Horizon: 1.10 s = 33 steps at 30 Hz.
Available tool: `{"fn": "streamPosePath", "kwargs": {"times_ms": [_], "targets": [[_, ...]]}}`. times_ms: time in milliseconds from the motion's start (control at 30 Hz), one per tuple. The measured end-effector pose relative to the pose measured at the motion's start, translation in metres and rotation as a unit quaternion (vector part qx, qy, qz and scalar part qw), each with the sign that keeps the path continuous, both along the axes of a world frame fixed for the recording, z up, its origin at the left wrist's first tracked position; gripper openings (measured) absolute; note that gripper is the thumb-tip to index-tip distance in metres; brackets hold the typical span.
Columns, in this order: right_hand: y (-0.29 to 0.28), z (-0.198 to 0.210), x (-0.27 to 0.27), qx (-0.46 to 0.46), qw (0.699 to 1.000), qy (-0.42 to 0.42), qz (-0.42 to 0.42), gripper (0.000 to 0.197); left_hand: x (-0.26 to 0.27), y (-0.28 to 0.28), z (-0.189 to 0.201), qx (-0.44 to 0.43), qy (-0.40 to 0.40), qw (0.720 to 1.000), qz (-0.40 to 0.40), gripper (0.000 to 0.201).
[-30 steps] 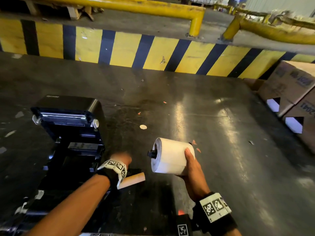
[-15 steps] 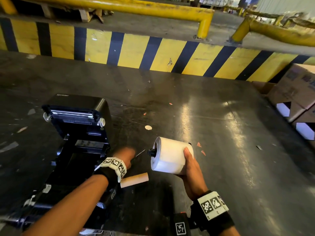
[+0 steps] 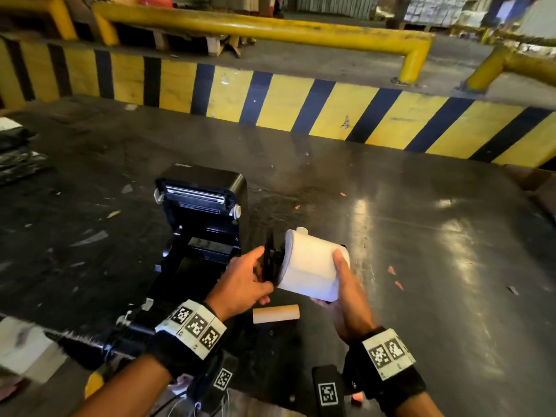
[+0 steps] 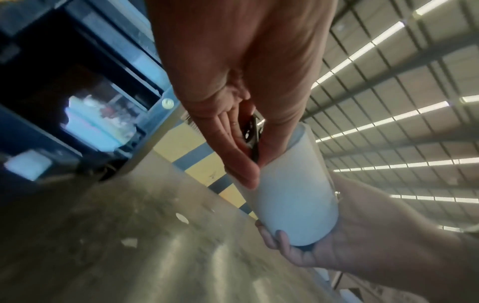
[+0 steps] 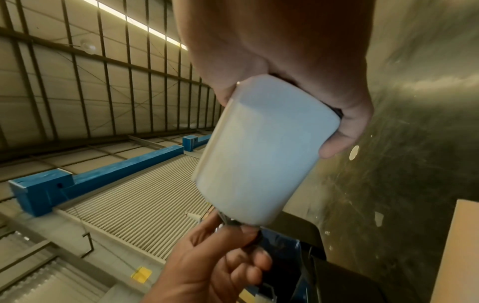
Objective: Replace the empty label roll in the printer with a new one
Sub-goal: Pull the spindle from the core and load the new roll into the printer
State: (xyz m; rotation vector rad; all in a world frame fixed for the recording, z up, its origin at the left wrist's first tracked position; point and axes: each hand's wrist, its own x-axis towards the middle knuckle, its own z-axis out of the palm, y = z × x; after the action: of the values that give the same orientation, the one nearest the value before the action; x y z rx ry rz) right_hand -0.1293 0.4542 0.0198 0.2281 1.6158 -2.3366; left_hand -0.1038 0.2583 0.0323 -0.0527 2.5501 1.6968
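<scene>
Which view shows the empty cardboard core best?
Head view: the empty cardboard core lies whole on the dark floor, below the new label roll. Neither wrist view shows it; the roll and hands fill both.

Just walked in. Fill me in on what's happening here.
A person is reloading a label printer, which sits open on the floor. Their right hand grips a full white label roll, while the left hand holds a black holder piece at its end. The empty cardboard core lies below.

Left hand [image 4: 233,86] pinching black flange [image 4: 252,136], right hand [image 4: 362,229] cupping white roll [image 4: 293,194]
</scene>
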Motion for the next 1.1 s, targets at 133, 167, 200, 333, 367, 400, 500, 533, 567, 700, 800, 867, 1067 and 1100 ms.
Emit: {"fn": "streamPosePath", "kwargs": {"times_ms": [133,167,200,333,367,400,500,533,567,700,800,867,1067,1100], "targets": [[-0.019,-0.001,0.011,0.025,1.000,0.008,0.017,0.032,0.014,-0.016,0.009,-0.180,0.002,0.983,-0.035,0.063],[-0.025,-0.001,0.014,0.034,0.999,0.011,0.020,0.031,0.019,-0.020,0.013,-0.202,-0.004,0.978,-0.044,0.065],[-0.029,0.000,0.016,0.038,0.999,0.018,0.022,0.031,0.022,-0.024,0.016,-0.198,-0.004,0.979,-0.051,0.066],[-0.050,0.002,0.024,0.067,0.996,0.052,0.021,0.045,0.035,-0.040,0.021,-0.190,-0.016,0.979,-0.076,0.076],[-0.056,0.003,0.026,0.072,0.995,0.059,0.022,0.049,0.037,-0.043,0.021,-0.195,-0.014,0.978,-0.076,0.076],[-0.064,0.003,0.027,0.077,0.994,0.066,0.025,0.050,0.038,-0.049,0.020,-0.189,-0.009,0.979,-0.071,0.074],[-0.083,0.005,0.032,0.107,0.989,0.099,0.025,0.041,0.037,-0.070,0.018,-0.101,-0.028,0.994,-0.041,0.061],[-0.089,0.006,0.034,0.116,0.986,0.113,0.025,0.039,0.037,-0.077,0.018,-0.064,-0.044,0.997,-0.028,0.054],[-0.098,0.007,0.036,0.122,0.985,0.123,0.022,0.040,0.037,-0.085,0.020,-0.026,-0.063,0.998,-0.013,0.043],[-0.134,0.012,0.046,0.128,0.980,0.149,0.014,0.050,0.041,-0.112,0.036,0.132,-0.147,0.979,0.049,0.034],[-0.172,0.004,0.050,0.131,0.980,0.149,-0.007,0.062,0.041,-0.140,0.031,0.141,-0.131,0.978,0.076,0.038],[-0.198,-0.001,0.049,0.156,0.976,0.153,-0.015,0.073,0.039,-0.158,0.025,0.140,-0.100,0.979,0.108,0.033],[-0.250,-0.018,0.039,0.222,0.961,0.164,-0.022,0.065,0.025,-0.204,0.009,0.192,-0.115,0.969,0.101,0.028],[-0.253,-0.019,0.038,0.252,0.953,0.166,-0.018,0.066,0.024,-0.208,0.005,0.203,-0.116,0.967,0.098,0.028]]}}
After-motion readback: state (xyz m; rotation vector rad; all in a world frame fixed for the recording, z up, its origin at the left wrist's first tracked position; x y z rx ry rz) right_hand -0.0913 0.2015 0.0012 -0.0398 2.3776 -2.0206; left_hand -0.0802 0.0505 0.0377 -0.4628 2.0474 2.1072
